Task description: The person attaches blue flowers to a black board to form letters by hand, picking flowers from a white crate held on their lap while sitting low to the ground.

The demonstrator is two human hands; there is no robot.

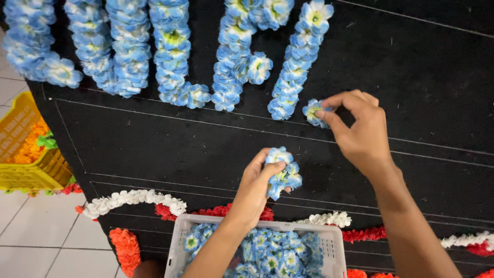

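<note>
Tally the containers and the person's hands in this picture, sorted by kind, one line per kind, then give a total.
White basket of blue flowers: 1
Yellow basket of orange flowers: 1
Hands, each holding blue flowers, the left hand a bunch and the right hand a single one: 2
Total: 4

1. My left hand [256, 191] is covering part of the blue flower bunch [282, 172] I am gripping.
2. My right hand [360, 131] is hiding half of the single blue flower [312, 111].
3. The white basket [177, 242] is running off the bottom edge.
4. The yellow crate [20, 149] is getting cut by the left edge.
5. The flower rows [128, 46] are leaving the top edge.
</note>
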